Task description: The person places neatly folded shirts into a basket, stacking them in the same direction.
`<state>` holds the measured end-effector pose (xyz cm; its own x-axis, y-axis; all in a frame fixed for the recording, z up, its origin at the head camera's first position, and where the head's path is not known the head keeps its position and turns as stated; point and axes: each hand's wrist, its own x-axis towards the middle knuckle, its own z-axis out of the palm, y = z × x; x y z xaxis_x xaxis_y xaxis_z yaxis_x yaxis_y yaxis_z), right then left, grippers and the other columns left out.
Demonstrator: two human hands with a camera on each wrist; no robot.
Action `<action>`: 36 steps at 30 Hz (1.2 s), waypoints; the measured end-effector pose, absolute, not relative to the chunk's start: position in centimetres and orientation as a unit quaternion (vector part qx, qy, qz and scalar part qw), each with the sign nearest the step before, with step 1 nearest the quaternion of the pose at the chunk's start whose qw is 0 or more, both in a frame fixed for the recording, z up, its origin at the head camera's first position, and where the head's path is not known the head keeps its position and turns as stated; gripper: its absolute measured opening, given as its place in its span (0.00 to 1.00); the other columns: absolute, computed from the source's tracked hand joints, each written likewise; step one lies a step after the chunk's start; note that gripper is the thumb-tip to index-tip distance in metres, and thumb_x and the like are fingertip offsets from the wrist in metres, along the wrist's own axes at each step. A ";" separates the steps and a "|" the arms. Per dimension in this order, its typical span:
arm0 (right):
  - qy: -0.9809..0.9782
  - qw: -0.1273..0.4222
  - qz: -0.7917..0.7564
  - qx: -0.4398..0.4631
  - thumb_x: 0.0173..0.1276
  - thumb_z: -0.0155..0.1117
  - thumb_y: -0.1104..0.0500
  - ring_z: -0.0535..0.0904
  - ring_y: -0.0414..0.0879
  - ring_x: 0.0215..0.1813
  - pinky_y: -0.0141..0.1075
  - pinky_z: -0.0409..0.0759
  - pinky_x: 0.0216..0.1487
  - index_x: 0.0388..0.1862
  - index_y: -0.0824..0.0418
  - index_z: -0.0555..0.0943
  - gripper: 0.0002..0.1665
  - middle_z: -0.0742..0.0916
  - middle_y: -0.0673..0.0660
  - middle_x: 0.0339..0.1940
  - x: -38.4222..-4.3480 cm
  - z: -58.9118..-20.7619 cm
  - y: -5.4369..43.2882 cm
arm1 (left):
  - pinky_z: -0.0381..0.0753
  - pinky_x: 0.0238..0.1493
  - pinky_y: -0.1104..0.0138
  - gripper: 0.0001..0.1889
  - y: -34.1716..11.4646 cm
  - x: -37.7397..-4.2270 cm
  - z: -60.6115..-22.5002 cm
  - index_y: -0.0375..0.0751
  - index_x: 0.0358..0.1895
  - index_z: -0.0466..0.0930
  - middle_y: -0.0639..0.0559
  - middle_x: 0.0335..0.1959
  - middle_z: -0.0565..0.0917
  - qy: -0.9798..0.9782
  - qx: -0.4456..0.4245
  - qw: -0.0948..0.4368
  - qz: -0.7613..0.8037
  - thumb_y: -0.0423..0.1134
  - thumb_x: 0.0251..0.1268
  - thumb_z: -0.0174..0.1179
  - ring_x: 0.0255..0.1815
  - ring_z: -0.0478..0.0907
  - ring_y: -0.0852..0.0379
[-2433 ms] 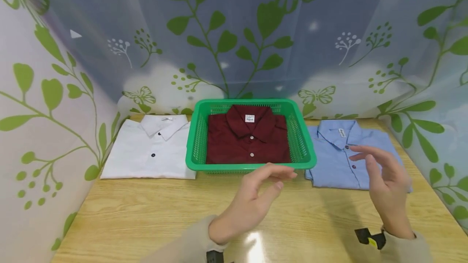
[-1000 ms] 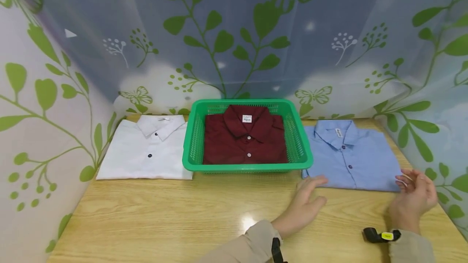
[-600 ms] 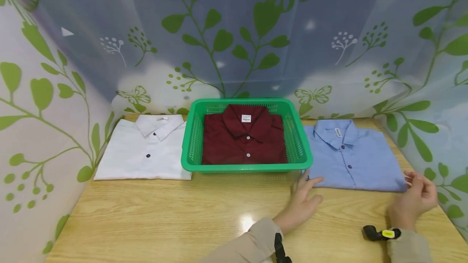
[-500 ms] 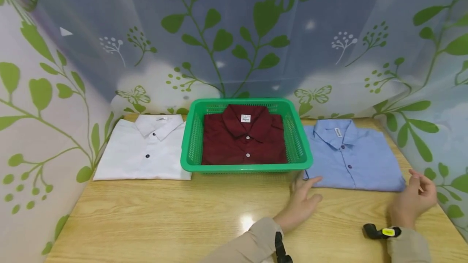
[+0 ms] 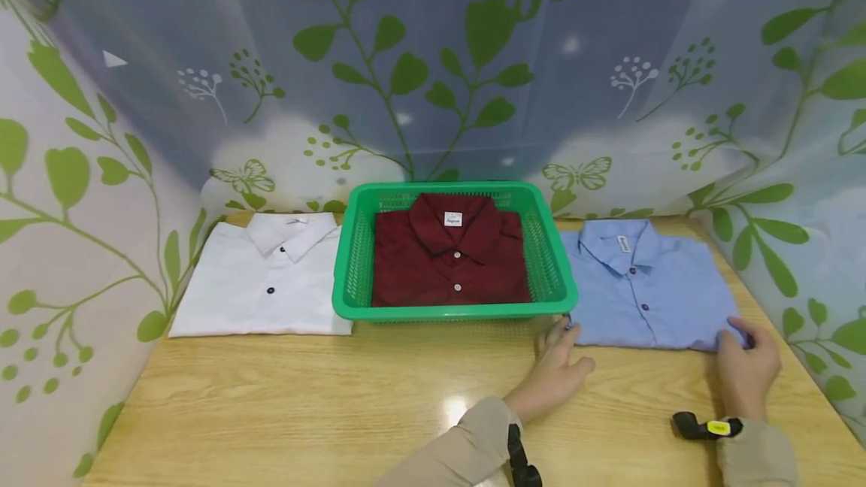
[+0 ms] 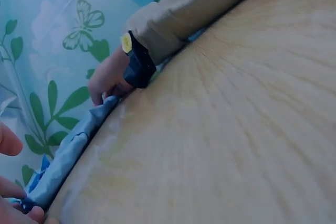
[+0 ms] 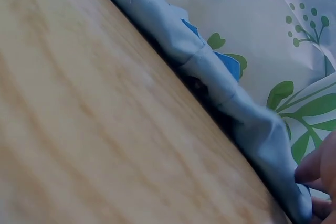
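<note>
A folded light-blue shirt (image 5: 656,291) lies on the table, right of the green basket. My right hand (image 5: 749,367) pinches its front right corner between thumb and fingers; in the right wrist view, fingers (image 7: 320,169) meet the cloth. At the front left corner, my left hand (image 5: 551,378) touches the shirt with its fingers, the thumb held apart. In the left wrist view, some fingers (image 6: 10,187) lie against that corner, partly cut off by the frame. The shirt's front edge looks slightly raised in the right wrist view. Parts of the fingertips are hidden by cloth.
The green basket (image 5: 456,313) stands at the back middle, holding a folded maroon shirt (image 5: 419,269). A folded white shirt (image 5: 237,291) lies left of it. Patterned curtains (image 5: 433,58) enclose the wooden table (image 5: 291,404) at the back and both sides.
Both hands have come down from above the table to the blue shirt's front corners. Over the last half second, my right hand has shifted left and taken hold of the right corner.
</note>
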<state>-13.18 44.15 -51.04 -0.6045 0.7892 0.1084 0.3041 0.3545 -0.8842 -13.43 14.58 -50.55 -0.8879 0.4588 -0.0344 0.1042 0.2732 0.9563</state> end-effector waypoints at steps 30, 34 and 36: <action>-0.672 0.294 0.537 -0.417 0.65 0.49 0.67 0.67 0.32 0.27 0.22 0.62 0.24 0.30 0.39 0.81 0.22 0.75 0.36 0.19 -7.9 -49.8 44.2 | 0.68 0.46 0.83 0.13 10.9 -9.9 -51.5 0.43 0.44 0.90 0.59 0.38 0.81 0.784 0.380 0.008 0.492 0.33 0.69 0.55 0.43 0.71 0.72; -0.758 0.160 0.469 -0.425 0.69 0.51 0.62 0.66 0.32 0.28 0.25 0.65 0.26 0.47 0.48 0.82 0.16 0.74 0.35 0.21 -6.7 -49.0 45.3 | 0.68 0.45 0.83 0.12 10.1 -9.3 -51.2 0.43 0.44 0.90 0.58 0.37 0.83 0.775 0.402 0.006 0.488 0.32 0.68 0.56 0.42 0.72 0.72; -0.806 0.075 0.423 -0.407 0.71 0.48 0.60 0.72 0.39 0.37 0.29 0.70 0.34 0.60 0.63 0.77 0.22 0.81 0.48 0.30 -6.3 -48.6 45.8 | 0.68 0.45 0.84 0.12 9.7 -9.0 -51.2 0.43 0.44 0.90 0.58 0.37 0.83 0.771 0.414 0.010 0.484 0.31 0.68 0.56 0.42 0.72 0.72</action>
